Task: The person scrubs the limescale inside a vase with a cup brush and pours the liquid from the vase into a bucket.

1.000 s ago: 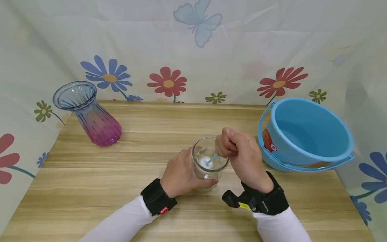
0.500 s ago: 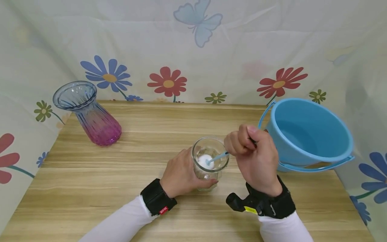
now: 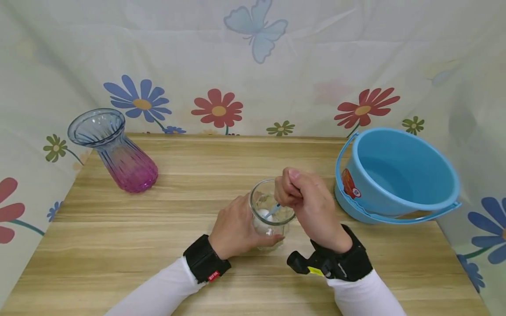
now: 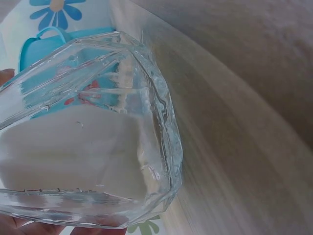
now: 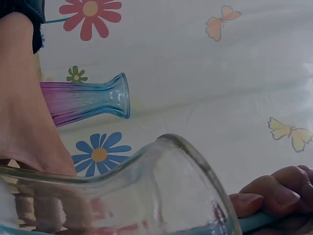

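Jar (image 3: 272, 223) is near the middle of the table (image 3: 253, 289), looks upright, well apart from the vase (image 3: 130, 169), nearer the bucket (image 3: 375, 197). Left grip (image 3: 236, 230) wraps its side; right grip (image 3: 310, 199) is curled round the blue handle (image 3: 273, 210) at the mouth, white head (image 4: 73, 152) down inside. Can't tell how hard the head presses the glass. My read: scrubbing the inside. Do it well: left firm, no crushing, base flat so it can't skate. Left wrist view shows faceted walls, so push the head into each corner, then turn the jar. Don't lever the handle on the rim; ease off when lifting.
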`<state>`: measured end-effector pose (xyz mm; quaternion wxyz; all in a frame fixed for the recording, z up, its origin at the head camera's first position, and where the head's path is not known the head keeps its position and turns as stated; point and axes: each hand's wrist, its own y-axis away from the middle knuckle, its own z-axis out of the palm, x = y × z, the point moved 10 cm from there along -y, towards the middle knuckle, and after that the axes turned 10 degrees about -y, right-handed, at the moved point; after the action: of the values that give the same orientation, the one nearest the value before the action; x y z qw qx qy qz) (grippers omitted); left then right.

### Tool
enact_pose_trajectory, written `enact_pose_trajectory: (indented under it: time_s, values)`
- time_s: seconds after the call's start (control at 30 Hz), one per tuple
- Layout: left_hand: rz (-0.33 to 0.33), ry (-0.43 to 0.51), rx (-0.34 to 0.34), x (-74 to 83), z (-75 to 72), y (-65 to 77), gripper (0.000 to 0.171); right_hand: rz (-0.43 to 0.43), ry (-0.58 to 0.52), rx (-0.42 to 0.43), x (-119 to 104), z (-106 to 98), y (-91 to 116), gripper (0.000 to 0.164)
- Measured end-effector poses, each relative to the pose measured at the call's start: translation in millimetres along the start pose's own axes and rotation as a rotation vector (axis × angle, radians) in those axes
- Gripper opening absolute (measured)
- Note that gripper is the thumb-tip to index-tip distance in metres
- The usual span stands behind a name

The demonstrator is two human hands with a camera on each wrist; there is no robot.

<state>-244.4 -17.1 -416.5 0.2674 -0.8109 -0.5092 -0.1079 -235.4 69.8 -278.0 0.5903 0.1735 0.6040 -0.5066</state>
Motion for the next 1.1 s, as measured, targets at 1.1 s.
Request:
enact_pose_trajectory:
  time_s: [1.1]
  values:
    - [0.023, -0.038, 0.009, 1.4, -1.0, 0.3, 0.096, 0.028, 0.27, -0.02, 11.4, 5.9, 0.4, 0.043]
